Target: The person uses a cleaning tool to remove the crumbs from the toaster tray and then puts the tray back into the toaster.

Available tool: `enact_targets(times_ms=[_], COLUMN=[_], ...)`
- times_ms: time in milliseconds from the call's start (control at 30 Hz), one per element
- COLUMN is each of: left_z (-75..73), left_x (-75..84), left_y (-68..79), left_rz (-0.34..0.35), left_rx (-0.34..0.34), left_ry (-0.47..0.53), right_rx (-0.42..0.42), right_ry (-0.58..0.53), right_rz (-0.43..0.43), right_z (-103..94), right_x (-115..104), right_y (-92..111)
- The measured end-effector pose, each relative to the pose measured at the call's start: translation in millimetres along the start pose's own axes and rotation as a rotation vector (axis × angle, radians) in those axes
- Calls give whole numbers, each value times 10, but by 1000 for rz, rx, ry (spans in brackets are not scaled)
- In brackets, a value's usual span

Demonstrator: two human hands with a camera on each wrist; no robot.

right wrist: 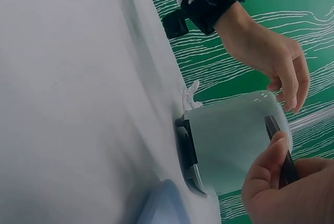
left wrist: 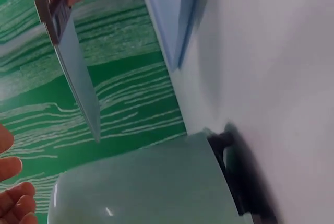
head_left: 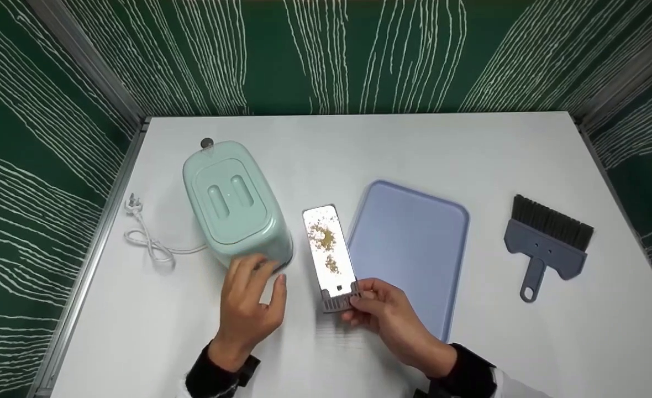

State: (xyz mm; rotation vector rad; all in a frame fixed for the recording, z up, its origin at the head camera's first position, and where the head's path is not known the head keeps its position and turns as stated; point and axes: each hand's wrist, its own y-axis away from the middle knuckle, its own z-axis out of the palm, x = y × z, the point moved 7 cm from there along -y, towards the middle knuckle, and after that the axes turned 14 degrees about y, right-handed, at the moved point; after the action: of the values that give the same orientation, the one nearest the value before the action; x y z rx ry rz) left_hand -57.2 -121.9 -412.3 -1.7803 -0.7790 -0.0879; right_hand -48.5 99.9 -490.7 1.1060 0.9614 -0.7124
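My right hand (head_left: 389, 318) pinches the dark grey end of a crumb tray (head_left: 329, 251) between thumb and fingers. Brown crumbs (head_left: 326, 239) lie scattered on its shiny surface. The tray is raised off the table, beside a mint green toaster (head_left: 235, 202) with a cover over its slots. Close to the toaster's near end hovers my left hand (head_left: 248, 304), its fingers loosely bent and holding nothing. In the left wrist view the crumb tray (left wrist: 78, 78) appears nearly edge-on above the toaster (left wrist: 141, 182). The right wrist view shows only the tray's dark edge (right wrist: 287, 166) in my grip.
A blue-lavender serving tray (head_left: 414, 243) lies flat, partly under my right hand. Farther right is a grey hand brush (head_left: 547, 246) with black bristles. The toaster's white cord and plug (head_left: 149, 240) rest at left. Green panels (head_left: 271, 55) border the white table.
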Motion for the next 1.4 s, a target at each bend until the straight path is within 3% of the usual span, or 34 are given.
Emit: enact_targets(times_ms=[100,267,367,567,700,1100,1400], left_z=[131,403,521,621,667,722,746], left_x=[-51,-172,-171,-135,-122,-98,-60], left_y=[87,322,433,516,553,606,588], left_rz=[-202,-686,-847,-953,-1044,-1323,-1333], left_rx=[-90,-252,-316,-334,-301,24,83], left_ry=[146,458,543,615,702,973,1108], right_rx=[-4,-4,-11,-21,-15,-8,-15], right_ry=[-1,2,4,10,0,-5,39], right_rz=[-3,-24,-41,-52,-53,-45,-33], right_z=[21,43,58,90,99,152,127], right_x=[-18,-62,-91,-121,-125,-120,-104], right_y=[-12,-26,-34,-39,-43,-47,-30])
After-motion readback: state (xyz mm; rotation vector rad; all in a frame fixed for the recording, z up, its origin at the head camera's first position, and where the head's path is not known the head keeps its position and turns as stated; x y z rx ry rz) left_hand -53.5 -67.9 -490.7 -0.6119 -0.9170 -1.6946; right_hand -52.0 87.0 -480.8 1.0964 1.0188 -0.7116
